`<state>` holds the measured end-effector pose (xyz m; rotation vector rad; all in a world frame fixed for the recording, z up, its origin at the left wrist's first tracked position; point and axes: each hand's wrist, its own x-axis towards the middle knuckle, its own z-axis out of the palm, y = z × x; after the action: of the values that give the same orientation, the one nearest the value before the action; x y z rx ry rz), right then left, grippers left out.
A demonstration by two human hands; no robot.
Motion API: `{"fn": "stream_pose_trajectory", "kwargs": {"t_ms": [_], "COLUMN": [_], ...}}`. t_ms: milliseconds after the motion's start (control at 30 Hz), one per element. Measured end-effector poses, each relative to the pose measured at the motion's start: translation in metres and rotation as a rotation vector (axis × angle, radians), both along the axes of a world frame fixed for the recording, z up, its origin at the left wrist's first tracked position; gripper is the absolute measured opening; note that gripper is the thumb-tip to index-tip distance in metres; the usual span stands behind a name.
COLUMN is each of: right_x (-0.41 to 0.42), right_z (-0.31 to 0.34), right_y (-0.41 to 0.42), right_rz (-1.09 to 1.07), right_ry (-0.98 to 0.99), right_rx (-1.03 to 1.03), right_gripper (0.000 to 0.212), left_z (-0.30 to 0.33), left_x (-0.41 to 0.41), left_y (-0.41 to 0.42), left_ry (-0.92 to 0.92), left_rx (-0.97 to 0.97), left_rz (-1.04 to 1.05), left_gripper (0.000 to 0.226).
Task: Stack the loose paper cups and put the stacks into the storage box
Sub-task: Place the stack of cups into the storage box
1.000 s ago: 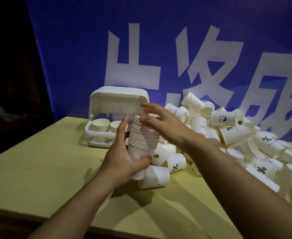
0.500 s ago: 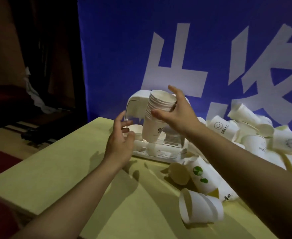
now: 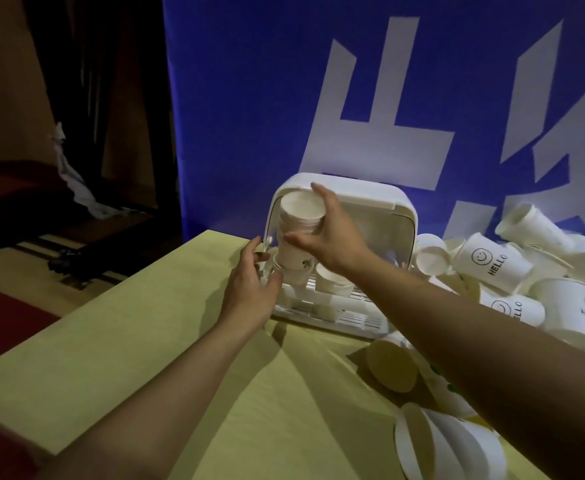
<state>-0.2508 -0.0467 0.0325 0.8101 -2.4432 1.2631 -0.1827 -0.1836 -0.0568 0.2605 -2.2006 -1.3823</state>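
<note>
We hold the stack (image 3: 298,233) of nested cups in our right hand (image 3: 332,237), fingers over the top rim and thumb curled round the near side, so the hand is clamped on it. The stack stands upright, mouth up, inside the open front of the box (image 3: 346,216), at its left end, with its foot down among the cups already in there. Whether the foot rests on the rack or in another cup, we cannot tell.

Our left hand (image 3: 249,282) is at the left front corner of the box, fingers loosely spread and a little bent, thumb near the base of the stack. It grips nothing that we can see; whether the fingertips touch the box wall we cannot tell.

The box is white with a raised lid and a slatted floor, and it stands on the table (image 3: 145,341) against the blue banner (image 3: 249,98). A second cup (image 3: 331,280) stands mouth up inside, just right of the stack.

To the right of the box lies the pile (image 3: 526,271) of loose cups, some printed with a smiley and HELLO. More loose cups lie on their sides nearer to us under our right forearm, and one large one (image 3: 447,445) lies at the bottom edge, mouth to the left.
</note>
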Motion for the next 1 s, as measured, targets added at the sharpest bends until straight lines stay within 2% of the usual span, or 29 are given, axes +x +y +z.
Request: {"fn": "stream_pose_trajectory", "kwargs": {"t_ms": [100, 233, 433, 533, 633, 733, 867, 1000], "right_x": [-0.005, -0.013, -0.012, -0.003, 0.010, 0.022, 0.040, 0.066], "right_z": [-0.020, -0.025, -0.012, 0.000, 0.017, 0.028, 0.023, 0.014], "right_y": [-0.002, -0.006, -0.005, 0.006, 0.026, 0.046, 0.069, 0.091], "right_rz": [-0.013, -0.093, -0.090, -0.119, -0.159, -0.102, -0.031, 0.005], "right_ry": [-0.070, -0.120, -0.106, -0.023, 0.111, 0.117, 0.079, 0.131], "right_rx": [0.189, 0.223, 0.392, 0.465, 0.419, 0.431, 0.472, 0.522], "right_gripper": [0.097, 0.097, 0.102, 0.105, 0.083, 0.055, 0.047, 0.040], "left_z": [-0.001, 0.001, 0.014, 0.018, 0.020, 0.021, 0.018, 0.013], "left_x": [-0.003, -0.003, -0.009, -0.014, -0.013, -0.004, 0.016, 0.048], "left_y": [0.000, -0.001, 0.001, 0.001, 0.006, 0.020, 0.043, 0.066], "left_ry": [0.013, 0.017, 0.020, 0.034, 0.047, 0.107, 0.126, 0.054], "left_rx": [-0.002, -0.015, -0.069, -0.116, -0.106, -0.051, 0.022, 0.105], "left_rz": [0.018, 0.004, -0.012, -0.002, -0.006, 0.018, -0.043, -0.117], "left_gripper": [0.063, 0.068, 0.076, 0.081, 0.082, 0.075, 0.067, 0.052]}}
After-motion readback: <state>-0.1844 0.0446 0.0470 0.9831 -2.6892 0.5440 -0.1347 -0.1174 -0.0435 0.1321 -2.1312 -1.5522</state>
